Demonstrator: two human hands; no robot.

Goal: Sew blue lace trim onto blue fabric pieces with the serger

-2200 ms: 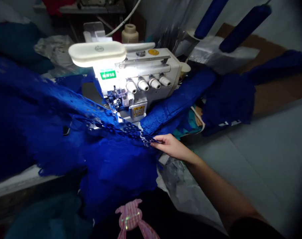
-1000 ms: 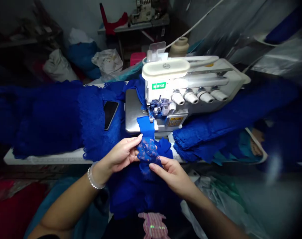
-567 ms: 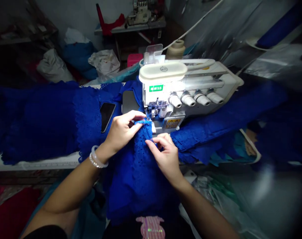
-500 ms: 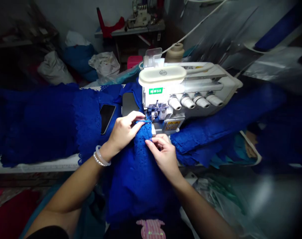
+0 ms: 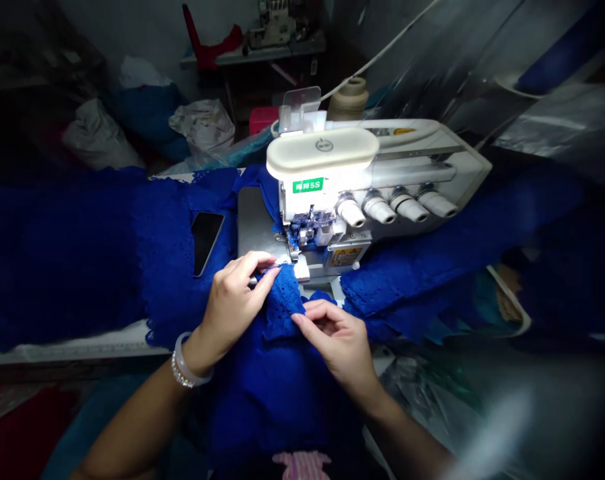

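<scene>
Blue eyelet fabric [image 5: 283, 303] is stretched between my two hands, just in front of the serger [image 5: 327, 173]. My left hand [image 5: 240, 290] pinches its upper left edge with thumb and fingers, close by the needle area and the metal plate [image 5: 255, 223]. On the right edge, lower down, my right hand [image 5: 337, 337] grips the cloth between thumb and fingers. The rest of the blue fabric hangs down toward my lap. The cloth's top edge lies in front of the presser foot [image 5: 293, 250], apart from it.
A phone [image 5: 207, 241] lies on blue fabric at the left. More blue scalloped cloth [image 5: 67, 260] covers the table's left side, and a blue pile [image 5: 407, 273] lies right of the machine. Sacks [image 5: 202, 127], a thread cone [image 5: 350, 100] and another sewing machine [image 5: 272, 27] stand behind.
Both hands have drawn the fabric's edge back toward me, away from the presser foot. More of the metal plate shows. The view has shifted slightly.
</scene>
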